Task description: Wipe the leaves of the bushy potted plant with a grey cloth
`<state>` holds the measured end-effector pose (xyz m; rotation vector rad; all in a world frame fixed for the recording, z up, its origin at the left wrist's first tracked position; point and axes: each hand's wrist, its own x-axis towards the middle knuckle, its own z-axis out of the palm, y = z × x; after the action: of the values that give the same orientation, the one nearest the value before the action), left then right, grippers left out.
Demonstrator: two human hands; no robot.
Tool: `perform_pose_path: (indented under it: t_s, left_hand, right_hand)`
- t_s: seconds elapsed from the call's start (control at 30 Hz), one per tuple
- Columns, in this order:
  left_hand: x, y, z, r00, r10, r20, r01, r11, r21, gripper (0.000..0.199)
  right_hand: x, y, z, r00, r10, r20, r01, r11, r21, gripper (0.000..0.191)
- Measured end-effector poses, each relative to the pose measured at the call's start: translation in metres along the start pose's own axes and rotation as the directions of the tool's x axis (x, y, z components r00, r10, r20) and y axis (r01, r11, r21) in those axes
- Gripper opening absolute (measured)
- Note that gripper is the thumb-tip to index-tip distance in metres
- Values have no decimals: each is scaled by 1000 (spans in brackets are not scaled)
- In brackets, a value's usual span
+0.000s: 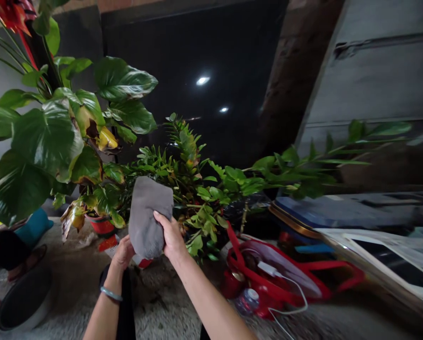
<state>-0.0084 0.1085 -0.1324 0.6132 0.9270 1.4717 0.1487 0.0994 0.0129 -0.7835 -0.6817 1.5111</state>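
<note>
A grey, soft-looking fabric piece is held up before the plants, its lower end rounded and its upper edge straighter. My right hand grips its right side, with the thumb on the front and the other fingers hidden behind. At the lower left edge, my left hand pinches the same piece, its fingers partly hidden. A pale bangle circles my left wrist.
A large broad-leaved plant stands left, and a leafy shrub ahead. A red bag with a white cable lies right, near a blurred white-framed object. A round tub and another person's leg are left.
</note>
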Motion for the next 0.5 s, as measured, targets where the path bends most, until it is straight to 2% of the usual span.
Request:
perform_pose_path:
  t_s: [0.1,0.2,0.27,0.37,0.43,0.5]
  left_hand:
    - [-3,2,3,1000,3,-4,-3,1000,-8,26]
    - [-6,7,2,999,-23,32,24,1000,-6,32]
    - [-7,10,0,998,-37,53,37,999,-7,35]
    - [-7,10,-1,999,-28,34,29,1000,-9,30]
    - [-7,8,1,1000,-16,11,17,1000,-4,26]
    - [-8,7,5,1000,-19,-7,19,1000,3,23]
  right_hand:
    - [1,11,-6,994,101,49,-98,993,-72,37]
    - [-17,27,-26,981,194,11,-189,967,-170,34]
    - [-29,24,-33,979,202,4,-198,963,-181,35]
    - [-31,1,-19,995,91,48,-84,986,-141,37]
    - [-19,-14,0,998,-9,66,16,995,-96,37]
    - [-4,-18,16,997,-33,69,36,998,-47,36]
